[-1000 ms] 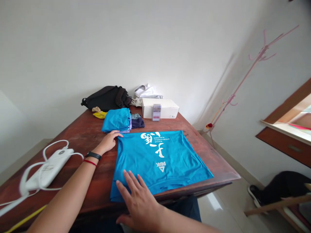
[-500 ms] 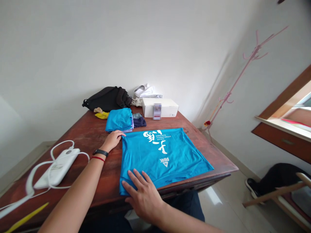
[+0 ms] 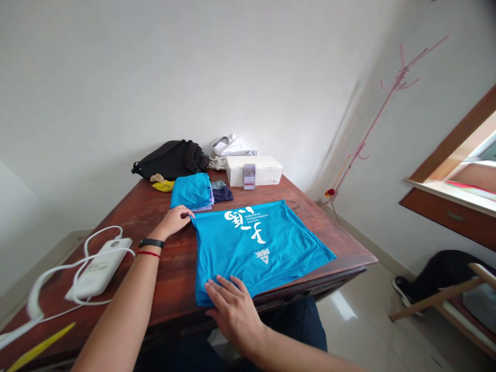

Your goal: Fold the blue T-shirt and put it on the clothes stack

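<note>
A blue T-shirt (image 3: 232, 253) with white lettering lies spread on the dark red wooden table (image 3: 174, 263), its sleeves out of sight. At its far left corner, my left hand (image 3: 176, 219) pinches the fabric between thumb and fingers. My right hand (image 3: 236, 315) rests palm down on the near left part of the shirt, fingers stretched out. Just beyond my left hand sits a stack of folded clothes (image 3: 190, 190), blue on top with a pale lilac layer beneath.
Dark rolled cloth (image 3: 222, 194), yellow cloth (image 3: 163, 185), a black bag (image 3: 166, 160) and a white box (image 3: 256, 171) stand at the back. On the left lie a white power bank (image 3: 103, 271) with cables and a yellow strip (image 3: 46, 345). A pink coat rack (image 3: 382, 111) leans right.
My left hand has closed on the shirt's far left corner and pulled it slightly left. My right hand stays flat on the cloth. The view has shifted a little.
</note>
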`<state>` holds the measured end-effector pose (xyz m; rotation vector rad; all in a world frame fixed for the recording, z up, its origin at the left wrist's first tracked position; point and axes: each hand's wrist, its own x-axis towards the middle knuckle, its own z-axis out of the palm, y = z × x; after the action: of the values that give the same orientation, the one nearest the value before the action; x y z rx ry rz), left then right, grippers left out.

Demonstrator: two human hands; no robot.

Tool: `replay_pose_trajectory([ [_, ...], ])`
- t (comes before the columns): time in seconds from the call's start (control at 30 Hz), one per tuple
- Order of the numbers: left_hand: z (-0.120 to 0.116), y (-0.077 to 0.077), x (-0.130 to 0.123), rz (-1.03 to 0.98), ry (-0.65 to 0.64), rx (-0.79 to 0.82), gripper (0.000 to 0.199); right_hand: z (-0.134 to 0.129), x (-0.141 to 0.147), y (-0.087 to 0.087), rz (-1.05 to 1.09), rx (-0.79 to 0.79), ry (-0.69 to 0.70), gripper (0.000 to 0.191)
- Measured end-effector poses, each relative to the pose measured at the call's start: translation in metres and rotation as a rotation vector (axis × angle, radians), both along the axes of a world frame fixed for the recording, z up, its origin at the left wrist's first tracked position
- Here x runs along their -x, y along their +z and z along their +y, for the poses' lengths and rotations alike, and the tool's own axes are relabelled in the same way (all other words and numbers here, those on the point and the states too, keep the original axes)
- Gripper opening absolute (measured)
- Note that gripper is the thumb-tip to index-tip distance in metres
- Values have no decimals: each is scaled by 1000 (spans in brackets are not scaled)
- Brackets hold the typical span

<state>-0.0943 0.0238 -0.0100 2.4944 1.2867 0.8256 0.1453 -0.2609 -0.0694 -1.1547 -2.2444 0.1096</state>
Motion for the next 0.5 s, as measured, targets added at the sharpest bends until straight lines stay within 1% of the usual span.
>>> replay_pose_trajectory([
  [0.13,-3,7,5,9,12,22,27,2,-3,-3,13,-28,10,36],
  [0.2,-3,7,5,9,23,24,28,2,-3,-2,17,-22,10,33],
  [0.3,-2,1,2,5,49,17,30,2,-4,6,23,27,-27,39],
  [0.4,1,-7,-2,-1,75,8,33,2,-4,16,-13,92,-77,50],
  [0.5,4,-15,-6,-8,99,-2,32,3,-6,22,-78,146,-75,61],
])
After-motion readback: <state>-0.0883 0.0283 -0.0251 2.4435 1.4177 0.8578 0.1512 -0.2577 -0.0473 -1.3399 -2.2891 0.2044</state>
